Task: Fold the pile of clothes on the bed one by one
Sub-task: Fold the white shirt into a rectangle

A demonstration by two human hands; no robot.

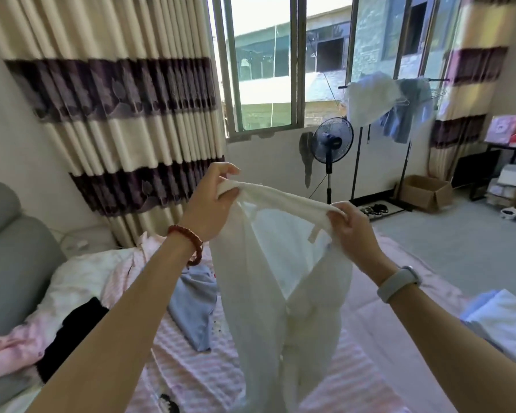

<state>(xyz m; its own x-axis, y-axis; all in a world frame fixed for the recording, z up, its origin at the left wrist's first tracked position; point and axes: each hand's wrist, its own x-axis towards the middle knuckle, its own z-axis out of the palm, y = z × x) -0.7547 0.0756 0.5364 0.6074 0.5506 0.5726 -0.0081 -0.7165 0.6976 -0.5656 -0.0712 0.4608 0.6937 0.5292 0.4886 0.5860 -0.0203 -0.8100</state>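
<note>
White trousers (277, 287) hang above the pink striped bed (379, 338), held up by the waistband. The left hand (212, 201) pinches one waistband end, the right hand (352, 231) the other, legs dangling below. A blue garment (194, 305) lies behind.

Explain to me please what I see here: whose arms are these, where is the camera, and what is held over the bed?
There is no machine; a person wears one camera on the head, looking forward and down, so the arms are their own. The left hand and right hand each grip the waistband of white trousers, lifted above the bed. On the bed lie a blue garment, a black garment and a folded stack at right. A fan stands by the window.
</note>
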